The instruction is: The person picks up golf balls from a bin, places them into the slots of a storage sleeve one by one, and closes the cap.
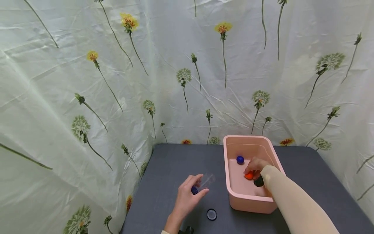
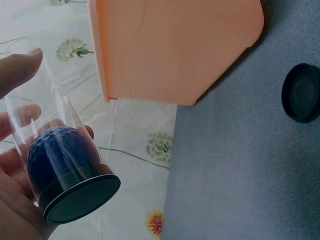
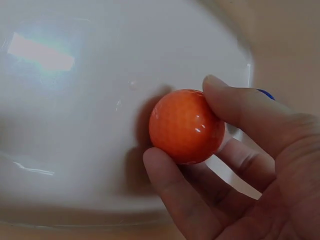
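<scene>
3 balls are in our view. Our right hand [image 1: 258, 164] pinches 1 orange golf ball [image 3: 186, 127] inside 1 pink bin [image 1: 251, 204], where 1 blue ball [image 1: 240, 160] lies farther back. Our left hand [image 1: 187, 191] is curled round 1 clear tube [image 1: 207, 180], apart from the bin; 1 dark blue golf ball [image 2: 60, 152] sits at its end, against 1 black cap [image 2: 82, 200]. On the worktop [image 1: 169, 169], we count 1 loose black lid [image 1: 211, 214].

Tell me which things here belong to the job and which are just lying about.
In use:
clear tube, blue ball inside, in the left hand
orange ball, pinched by the right hand
pink bin
probably the black cap and second blue ball

Just there:
flowered cloth
dark table
</scene>
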Action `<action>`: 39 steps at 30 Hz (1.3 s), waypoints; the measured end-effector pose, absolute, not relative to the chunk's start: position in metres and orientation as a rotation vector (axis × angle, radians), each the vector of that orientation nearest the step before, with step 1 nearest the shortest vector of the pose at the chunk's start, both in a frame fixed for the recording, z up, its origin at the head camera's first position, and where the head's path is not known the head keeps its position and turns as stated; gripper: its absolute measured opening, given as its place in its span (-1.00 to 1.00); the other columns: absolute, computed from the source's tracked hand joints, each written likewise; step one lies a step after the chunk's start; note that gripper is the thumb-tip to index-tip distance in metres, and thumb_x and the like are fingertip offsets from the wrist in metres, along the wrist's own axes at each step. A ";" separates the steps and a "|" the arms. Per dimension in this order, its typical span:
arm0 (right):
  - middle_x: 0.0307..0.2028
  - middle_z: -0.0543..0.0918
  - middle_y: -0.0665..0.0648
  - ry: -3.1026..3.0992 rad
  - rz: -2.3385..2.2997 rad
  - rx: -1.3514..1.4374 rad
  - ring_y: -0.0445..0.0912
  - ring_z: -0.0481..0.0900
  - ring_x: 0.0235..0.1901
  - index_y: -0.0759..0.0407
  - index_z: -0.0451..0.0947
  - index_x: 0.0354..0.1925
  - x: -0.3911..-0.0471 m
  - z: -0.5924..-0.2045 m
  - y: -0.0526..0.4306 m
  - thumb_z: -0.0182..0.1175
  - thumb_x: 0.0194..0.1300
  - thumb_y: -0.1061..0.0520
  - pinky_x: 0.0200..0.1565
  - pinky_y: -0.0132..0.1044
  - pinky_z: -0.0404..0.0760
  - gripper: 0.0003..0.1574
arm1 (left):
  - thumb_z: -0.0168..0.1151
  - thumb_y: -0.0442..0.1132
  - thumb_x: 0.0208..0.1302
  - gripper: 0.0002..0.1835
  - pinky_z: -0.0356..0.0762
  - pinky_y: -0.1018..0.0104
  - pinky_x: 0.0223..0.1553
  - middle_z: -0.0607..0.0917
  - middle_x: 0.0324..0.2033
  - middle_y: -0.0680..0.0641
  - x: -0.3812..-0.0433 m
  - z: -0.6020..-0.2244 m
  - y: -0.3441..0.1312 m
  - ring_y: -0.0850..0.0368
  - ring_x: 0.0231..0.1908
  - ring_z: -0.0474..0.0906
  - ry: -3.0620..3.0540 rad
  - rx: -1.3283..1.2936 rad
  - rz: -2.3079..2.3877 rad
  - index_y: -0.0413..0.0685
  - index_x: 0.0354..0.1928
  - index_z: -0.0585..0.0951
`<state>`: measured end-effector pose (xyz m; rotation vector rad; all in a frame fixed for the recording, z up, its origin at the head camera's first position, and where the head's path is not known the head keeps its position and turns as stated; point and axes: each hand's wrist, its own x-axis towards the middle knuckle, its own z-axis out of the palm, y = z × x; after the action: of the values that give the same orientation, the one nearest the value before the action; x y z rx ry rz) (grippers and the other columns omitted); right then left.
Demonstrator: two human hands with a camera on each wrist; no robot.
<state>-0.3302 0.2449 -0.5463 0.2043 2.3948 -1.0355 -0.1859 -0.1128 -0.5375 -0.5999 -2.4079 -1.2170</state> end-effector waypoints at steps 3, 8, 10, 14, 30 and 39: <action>-0.43 0.63 0.22 2.398 -0.994 0.189 -0.02 0.67 -0.55 0.31 0.68 -0.32 -0.328 -0.543 0.243 0.45 0.17 0.13 -0.31 -0.20 0.70 -0.76 | 0.51 0.03 0.16 -0.44 0.62 0.23 -0.16 0.66 -0.16 0.07 -0.184 -0.536 -0.112 0.24 -0.18 0.61 -2.413 -0.599 -1.224 0.21 0.21 0.61; -0.38 0.62 0.21 2.381 -0.997 0.117 0.01 0.65 -0.50 0.29 0.66 -0.27 -0.329 -0.539 0.241 0.39 0.18 0.19 -0.31 -0.19 0.69 -0.82 | 0.50 0.04 0.15 -0.44 0.62 0.24 -0.16 0.66 -0.16 0.07 -0.183 -0.535 -0.112 0.24 -0.18 0.62 -2.410 -0.593 -1.240 0.20 0.21 0.61; -0.39 0.63 0.20 2.388 -1.032 0.057 0.02 0.63 -0.48 0.31 0.64 -0.27 -0.330 -0.538 0.241 0.37 0.19 0.24 -0.32 -0.19 0.69 -0.84 | 0.50 0.04 0.15 -0.44 0.62 0.24 -0.17 0.66 -0.16 0.07 -0.182 -0.535 -0.111 0.24 -0.19 0.62 -2.403 -0.597 -1.244 0.20 0.21 0.61; -0.44 0.64 0.17 2.411 -1.116 -0.033 0.00 0.60 -0.46 0.35 0.65 -0.31 -0.331 -0.538 0.241 0.40 0.14 0.32 -0.30 -0.16 0.69 -0.87 | 0.50 0.04 0.15 -0.44 0.61 0.25 -0.17 0.67 -0.17 0.04 -0.182 -0.536 -0.110 0.24 -0.20 0.61 -2.386 -0.618 -1.257 0.19 0.20 0.61; -0.48 0.54 0.12 2.420 -1.103 -0.239 -0.07 0.41 -0.66 0.39 0.58 0.08 -0.331 -0.528 0.216 0.40 0.12 0.35 -0.31 -0.05 0.71 -0.49 | 0.53 0.02 0.12 -0.45 0.63 0.27 -0.18 0.64 -0.15 0.20 -0.180 -0.538 -0.110 0.26 -0.21 0.64 -2.376 -0.602 -1.288 0.19 0.18 0.63; -0.37 0.60 0.17 2.403 -1.008 -0.234 0.02 0.53 -0.53 0.39 0.60 -0.01 -0.339 -0.537 0.206 0.39 0.11 0.37 -0.20 -0.02 0.70 -0.57 | 0.55 -0.02 0.12 -0.45 0.63 0.26 -0.17 0.65 -0.13 0.18 -0.181 -0.539 -0.114 0.25 -0.20 0.65 -2.348 -0.600 -1.284 0.18 0.18 0.63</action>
<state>-0.3394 0.2061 -0.5368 -0.2342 2.4029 -1.0075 -0.1809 -0.1136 -0.5387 -0.5998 -2.3478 -1.2843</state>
